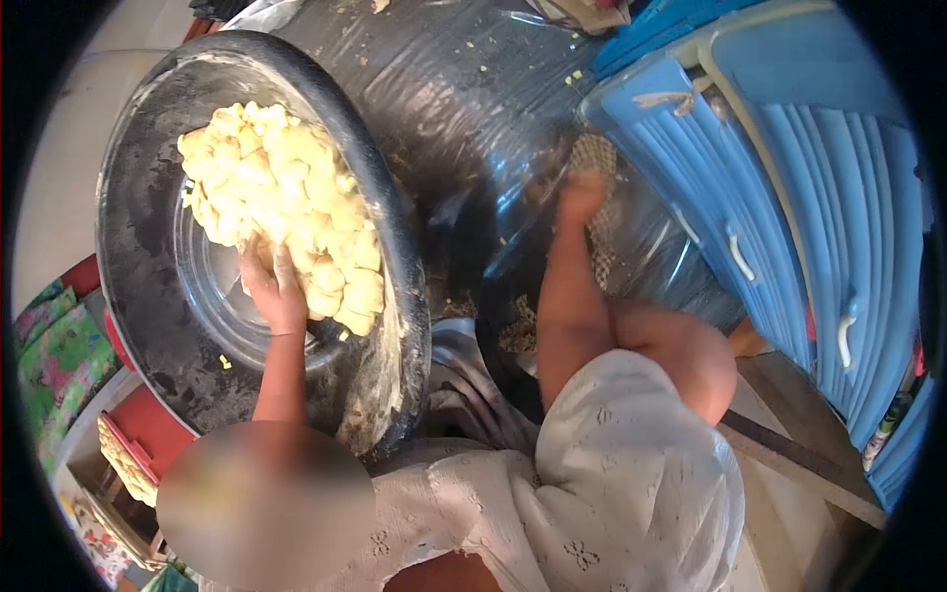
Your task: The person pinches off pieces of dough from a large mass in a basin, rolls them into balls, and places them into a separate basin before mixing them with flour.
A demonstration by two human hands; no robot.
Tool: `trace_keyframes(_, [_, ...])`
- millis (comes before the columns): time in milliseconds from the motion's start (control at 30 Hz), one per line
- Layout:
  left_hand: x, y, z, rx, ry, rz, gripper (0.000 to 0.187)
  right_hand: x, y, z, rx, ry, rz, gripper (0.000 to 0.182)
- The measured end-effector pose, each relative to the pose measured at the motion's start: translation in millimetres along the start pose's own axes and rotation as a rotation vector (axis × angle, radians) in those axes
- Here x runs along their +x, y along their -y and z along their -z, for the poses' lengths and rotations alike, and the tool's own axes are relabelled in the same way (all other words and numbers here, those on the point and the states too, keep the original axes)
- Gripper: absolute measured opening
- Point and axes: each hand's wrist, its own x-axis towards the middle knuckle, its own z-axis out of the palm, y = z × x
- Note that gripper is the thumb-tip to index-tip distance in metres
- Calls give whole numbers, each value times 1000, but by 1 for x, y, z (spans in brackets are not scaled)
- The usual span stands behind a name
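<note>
My left hand (271,291) reaches into a large black basin (138,227). Its fingers are apart, and their tips touch a heap of pale yellow, dough-like lumps (286,187). The heap covers the upper and right part of the basin's inside. My right hand (582,197) is farther right, over the dark, shiny sheeting (454,128). A beige mesh-like strip (597,158) lies against that hand and runs down beside the forearm. The right fingers are blurred, so their grip cannot be made out.
Blue ribbed plastic panels with handles (740,187) stand at the right. Wooden bars (799,464) are below them. A red container (148,424) and green floral cloth (64,365) are at the left. Patterned light clothing (631,464) fills the bottom, beside a blurred oval patch.
</note>
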Motion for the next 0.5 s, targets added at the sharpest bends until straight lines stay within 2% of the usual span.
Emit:
trace_keyframes(33, [0,-1,0,-4,-12,-3,39,-17,8,0,-25,153,43,14])
trace_keyframes(100, [0,-3,0,7,-15,-28,39,-64,-16,-26,-394,619,312,14])
trace_keyframes(133, [-1,-4,2,23,-14,-17,39,-87,-4,-23,-562,893,263,11])
trace_keyframes(200, [0,-4,2,15,-30,-31,39,-123,31,4,-260,774,-57,14])
trace_keyframes(267, [-1,1,0,6,-25,-38,39,-140,19,0,-351,751,-24,17])
trace_keyframes(400, [-1,-2,2,-59,-12,-27,40,-137,3,4,-290,770,-64,19])
trace_keyframes(467, [-2,-1,1,-35,-4,-15,41,-131,-17,3,-309,811,-276,21])
trace_keyframes(500, [-2,1,1,-18,-5,-3,41,-122,-29,-3,-302,821,-267,21])
